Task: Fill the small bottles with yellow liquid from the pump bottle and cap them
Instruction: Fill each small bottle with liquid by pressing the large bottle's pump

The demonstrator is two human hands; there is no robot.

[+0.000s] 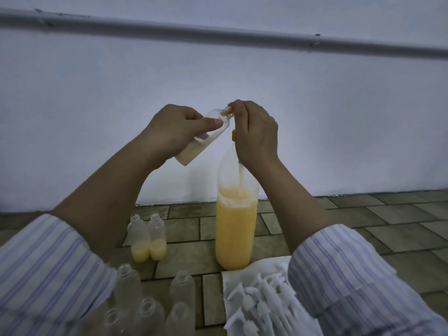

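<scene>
In the head view, at mid-frame, the left hand (174,128) is closed around a small bottle (202,137), tilted with its neck up to the right and a little pale yellow liquid pooled at its base. The right hand (255,133) is curled over the pump head at the top of the tall pump bottle (236,226), thumb beside the orange nozzle (228,112) at the small bottle's mouth. The pump bottle stands on the tiled floor (363,214), about half full. Lower left of centre, two part-filled bottles (148,238) stand touching. Empty bottles (155,304) cluster at bottom left; white caps (261,301) lie on a paper sheet at bottom right.
</scene>
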